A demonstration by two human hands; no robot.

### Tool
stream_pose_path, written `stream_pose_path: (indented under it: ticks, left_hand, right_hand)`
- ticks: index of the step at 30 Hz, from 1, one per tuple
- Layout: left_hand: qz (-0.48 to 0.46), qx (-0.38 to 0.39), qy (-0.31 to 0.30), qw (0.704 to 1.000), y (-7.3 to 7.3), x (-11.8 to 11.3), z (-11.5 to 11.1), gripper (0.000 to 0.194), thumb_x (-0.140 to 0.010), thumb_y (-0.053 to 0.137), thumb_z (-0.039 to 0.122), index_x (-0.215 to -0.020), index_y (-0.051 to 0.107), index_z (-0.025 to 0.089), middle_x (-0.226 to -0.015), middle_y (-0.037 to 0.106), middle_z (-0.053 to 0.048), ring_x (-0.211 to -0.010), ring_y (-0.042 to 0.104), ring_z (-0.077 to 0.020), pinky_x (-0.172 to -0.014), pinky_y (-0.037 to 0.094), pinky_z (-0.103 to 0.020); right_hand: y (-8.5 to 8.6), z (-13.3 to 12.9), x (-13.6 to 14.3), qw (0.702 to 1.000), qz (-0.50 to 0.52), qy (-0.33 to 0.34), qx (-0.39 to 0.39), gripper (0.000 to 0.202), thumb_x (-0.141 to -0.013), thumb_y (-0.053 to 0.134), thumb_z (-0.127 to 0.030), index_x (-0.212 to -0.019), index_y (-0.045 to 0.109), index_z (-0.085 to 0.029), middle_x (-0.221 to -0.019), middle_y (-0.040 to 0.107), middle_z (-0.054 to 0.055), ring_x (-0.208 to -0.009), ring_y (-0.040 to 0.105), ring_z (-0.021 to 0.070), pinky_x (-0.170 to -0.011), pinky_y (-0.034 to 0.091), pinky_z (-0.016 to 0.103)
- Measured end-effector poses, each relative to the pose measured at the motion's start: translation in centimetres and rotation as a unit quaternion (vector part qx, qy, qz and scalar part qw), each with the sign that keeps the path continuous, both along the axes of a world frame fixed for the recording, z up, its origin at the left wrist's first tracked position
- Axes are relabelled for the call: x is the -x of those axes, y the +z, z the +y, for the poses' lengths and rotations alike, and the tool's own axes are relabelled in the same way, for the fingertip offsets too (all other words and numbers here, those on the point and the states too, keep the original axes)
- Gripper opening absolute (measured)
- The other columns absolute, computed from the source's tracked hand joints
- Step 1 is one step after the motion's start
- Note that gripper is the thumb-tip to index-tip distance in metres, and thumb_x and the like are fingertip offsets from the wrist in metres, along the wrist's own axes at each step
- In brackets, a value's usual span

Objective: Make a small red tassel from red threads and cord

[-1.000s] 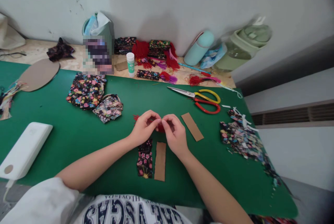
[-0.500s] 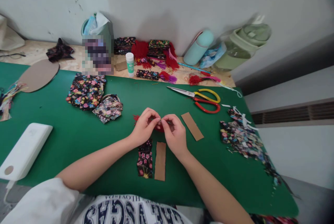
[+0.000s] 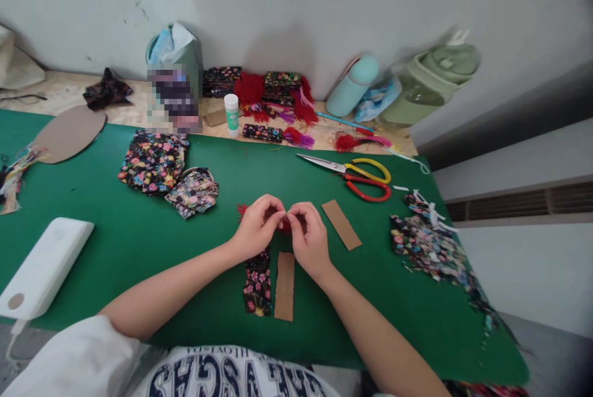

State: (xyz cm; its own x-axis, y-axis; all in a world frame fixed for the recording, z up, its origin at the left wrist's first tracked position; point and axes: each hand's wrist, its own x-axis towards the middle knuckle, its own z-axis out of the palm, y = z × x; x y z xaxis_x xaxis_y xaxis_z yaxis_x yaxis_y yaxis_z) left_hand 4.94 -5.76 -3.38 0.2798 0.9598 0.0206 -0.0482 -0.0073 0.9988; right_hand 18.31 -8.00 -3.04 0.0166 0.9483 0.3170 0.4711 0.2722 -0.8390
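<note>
My left hand (image 3: 259, 224) and my right hand (image 3: 309, 236) meet fingertip to fingertip over the green mat, each in a pinch. What the fingertips hold is too small to make out. Red thread (image 3: 283, 224) shows behind and between the hands, and a bit of red fringe pokes out left of my left hand. Below the hands lies a strip of black floral fabric (image 3: 257, 286), its upper end hidden by my left hand. Beside it is a brown cardboard strip (image 3: 284, 286). A second cardboard strip (image 3: 341, 224) lies to the right of my right hand.
Scissors (image 3: 352, 173) with yellow and red handles lie behind the hands. Folded floral fabric (image 3: 154, 161) sits left, fabric scraps (image 3: 430, 239) right. A white power bank (image 3: 46, 267) is at the left edge. A glue stick (image 3: 231, 115) and bottle (image 3: 354, 84) stand at the back.
The hands stay almost in place. My left thumb and fingertips have shifted slightly, and the fingertips still meet in a pinch.
</note>
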Motion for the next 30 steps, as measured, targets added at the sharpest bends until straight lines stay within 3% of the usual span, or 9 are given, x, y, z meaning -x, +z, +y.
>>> stream_pose_path:
  ticks: [7,18,30]
  left_hand:
    - [0.001,0.000,0.012,1.000,0.02,-0.06,-0.14,0.011,-0.087,0.053,0.025,-0.081,0.050,0.017,-0.076,0.050,0.000,-0.062,0.052,-0.0093,-0.061,0.047,-0.024]
    - [-0.050,0.065,0.013,0.997,-0.01,-0.34,-0.37,0.018,-0.086,0.055,0.034,-0.083,0.050,0.018,-0.072,0.051,0.001,-0.063,0.052,-0.0103,-0.064,0.047,-0.025]
    - [-0.044,0.072,0.022,0.996,0.20,-0.32,-0.18,0.015,-0.083,0.058,0.030,-0.079,0.051,0.017,-0.071,0.051,0.001,-0.061,0.051,-0.0096,-0.061,0.045,-0.024]
  right_hand:
    - [-0.12,0.06,0.04,1.000,-0.001,0.008,-0.006,0.009,-0.091,0.044,-0.021,-0.083,0.048,-0.023,-0.083,0.055,0.003,-0.076,0.053,0.0168,-0.068,0.045,0.032]
    - [-0.14,0.07,0.11,1.000,0.006,0.015,-0.008,0.008,-0.092,0.044,-0.021,-0.084,0.048,-0.023,-0.082,0.053,0.003,-0.075,0.053,0.0164,-0.067,0.044,0.031]
    - [-0.34,0.06,0.05,0.999,0.044,0.022,0.022,0.009,-0.092,0.046,-0.021,-0.083,0.049,-0.022,-0.082,0.054,0.002,-0.073,0.053,0.0146,-0.066,0.045,0.029]
